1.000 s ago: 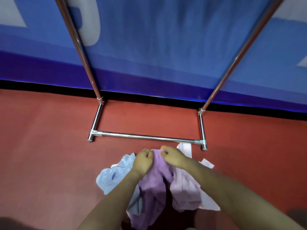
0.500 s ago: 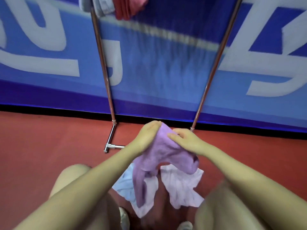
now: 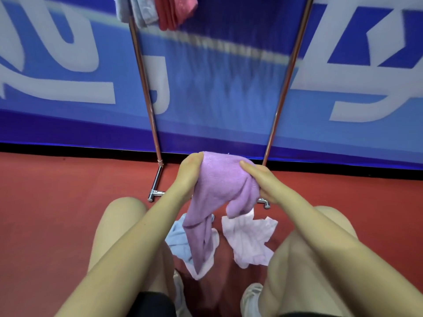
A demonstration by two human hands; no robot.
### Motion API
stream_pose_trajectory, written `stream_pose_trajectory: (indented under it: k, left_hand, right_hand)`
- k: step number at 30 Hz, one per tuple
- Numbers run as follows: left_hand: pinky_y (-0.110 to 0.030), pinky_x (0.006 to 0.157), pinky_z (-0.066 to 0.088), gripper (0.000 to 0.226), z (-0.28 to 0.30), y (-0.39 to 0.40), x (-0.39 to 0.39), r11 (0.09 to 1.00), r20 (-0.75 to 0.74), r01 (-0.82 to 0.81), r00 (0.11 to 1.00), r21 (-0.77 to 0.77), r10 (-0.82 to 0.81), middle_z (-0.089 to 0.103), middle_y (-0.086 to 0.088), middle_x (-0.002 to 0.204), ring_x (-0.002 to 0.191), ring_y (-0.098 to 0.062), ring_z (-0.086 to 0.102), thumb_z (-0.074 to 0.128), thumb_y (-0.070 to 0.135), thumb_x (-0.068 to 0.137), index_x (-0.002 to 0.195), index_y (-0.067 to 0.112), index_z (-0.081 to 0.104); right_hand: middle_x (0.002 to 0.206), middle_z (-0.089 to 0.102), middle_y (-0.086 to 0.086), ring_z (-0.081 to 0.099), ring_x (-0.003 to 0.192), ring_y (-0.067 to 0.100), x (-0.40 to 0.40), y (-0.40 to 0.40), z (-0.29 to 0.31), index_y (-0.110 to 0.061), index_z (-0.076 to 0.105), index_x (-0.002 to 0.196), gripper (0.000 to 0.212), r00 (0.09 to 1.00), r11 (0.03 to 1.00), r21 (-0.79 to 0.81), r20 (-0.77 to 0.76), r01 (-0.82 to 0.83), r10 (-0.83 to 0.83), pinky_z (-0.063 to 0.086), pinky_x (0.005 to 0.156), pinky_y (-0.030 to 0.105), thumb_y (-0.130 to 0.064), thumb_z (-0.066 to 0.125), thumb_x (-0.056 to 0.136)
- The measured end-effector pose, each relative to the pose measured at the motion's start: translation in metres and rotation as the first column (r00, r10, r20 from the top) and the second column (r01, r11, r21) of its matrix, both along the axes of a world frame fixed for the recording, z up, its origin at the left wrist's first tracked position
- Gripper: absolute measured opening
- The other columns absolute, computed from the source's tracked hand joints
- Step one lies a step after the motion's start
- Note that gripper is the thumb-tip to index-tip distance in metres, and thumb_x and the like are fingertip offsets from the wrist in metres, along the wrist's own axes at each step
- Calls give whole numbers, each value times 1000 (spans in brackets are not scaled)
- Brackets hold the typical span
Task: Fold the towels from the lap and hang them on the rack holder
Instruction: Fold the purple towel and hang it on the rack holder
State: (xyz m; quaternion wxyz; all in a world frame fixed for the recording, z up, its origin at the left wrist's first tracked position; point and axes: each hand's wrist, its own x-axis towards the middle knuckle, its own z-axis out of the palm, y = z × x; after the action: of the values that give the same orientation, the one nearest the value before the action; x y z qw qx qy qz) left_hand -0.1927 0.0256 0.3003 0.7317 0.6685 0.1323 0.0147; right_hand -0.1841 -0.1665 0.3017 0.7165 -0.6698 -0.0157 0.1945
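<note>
Lifted clear of the lap since a second ago, the purple towel [image 3: 219, 179] now hangs bunched between both hands — left hand [image 3: 191, 171] and right hand [image 3: 258, 177] each gripping its top edge — below the rack [image 3: 146, 92], so folding can begin.

Mid-frame, the left hand [image 3: 188, 170] and right hand [image 3: 261, 177] grip a purple towel [image 3: 219, 191] above the knees. Pale towels [image 3: 249, 241] lie lower centre. On the rack [image 3: 146, 88], red and grey towels [image 3: 160, 10] hang at the top.
</note>
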Motion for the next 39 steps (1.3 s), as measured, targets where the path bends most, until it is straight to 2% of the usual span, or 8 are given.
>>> stream_pose_trajectory:
  k: [7, 12, 15, 17, 23, 32, 36, 39]
  left_hand:
    - [-30, 65, 39, 19, -32, -15, 6, 950, -37, -36, 998, 309, 49, 56, 3, 75, 73, -15, 46, 54, 22, 92, 74, 16, 56]
    - [-33, 66, 38, 38, -58, -27, -1, 939, -148, -2, 987, 344, 56, 48, 0, 61, 65, -20, 44, 55, 31, 95, 62, 17, 44]
    - [-28, 55, 38, 50, -57, -34, -8, 946, -310, 203, 943, 255, -119, 51, -6, 57, 53, -21, 46, 41, 43, 100, 58, 15, 48]
    - [-22, 51, 37, 51, -55, -40, -13, 937, -386, 292, 900, 189, -203, 57, -6, 67, 57, -18, 51, 33, 45, 102, 69, 13, 53]
    - [-27, 67, 54, 45, -57, -40, 1, 991, -301, 128, 944, -44, -136, 64, -7, 121, 100, -19, 62, 41, 46, 100, 128, 15, 59]
    - [-31, 72, 52, 26, -45, -35, 4, 868, -329, 176, 876, -464, -354, 74, -3, 90, 86, -18, 68, 54, 33, 95, 108, 15, 69]
    - [-26, 65, 48, 22, -47, -29, 18, 961, -227, -42, 974, -272, -22, 71, -7, 97, 85, -20, 64, 51, 24, 96, 103, 13, 68]
    - [-24, 58, 45, 19, -34, -18, 28, 942, -78, -102, 994, -321, 81, 58, -2, 69, 69, -19, 52, 49, 15, 91, 74, 14, 57]
  right_hand:
    - [98, 71, 10, 66, 96, 21, 6, 12, 3, -12, 68, 102, 28, 990, 979, 146, -23, 142, -141, 48, 95, 37, -35, 53, 94]
    - [87, 69, 2, 64, 90, 18, 17, 17, 2, -19, 66, 84, 26, 956, 954, 76, 14, 291, -293, 49, 90, 35, -41, 55, 91]
    - [84, 64, -2, 60, 84, 13, 23, 18, 6, -18, 62, 85, 22, 918, 916, 85, 25, 392, -396, 49, 81, 28, -35, 51, 95]
    - [100, 65, 3, 61, 98, 17, 25, 18, 8, -13, 62, 103, 25, 909, 905, 110, 21, 411, -416, 47, 92, 31, -33, 51, 95]
    - [95, 65, 3, 60, 94, 17, 21, 23, 9, -13, 62, 96, 23, 920, 916, 111, 15, 387, -391, 48, 89, 32, -33, 51, 96]
    - [93, 64, -1, 61, 88, 11, 20, 15, 2, -17, 61, 99, 20, 922, 921, 57, 19, 385, -386, 50, 79, 26, -34, 52, 94]
    - [92, 67, 4, 63, 90, 18, 19, 9, -2, -15, 65, 90, 15, 932, 932, -41, 56, 361, -358, 49, 88, 33, -28, 58, 90]
    - [71, 59, 0, 54, 65, 9, 15, 0, -3, -12, 62, 69, 23, 964, 885, -426, 252, 187, -83, 43, 60, 14, -21, 58, 89]
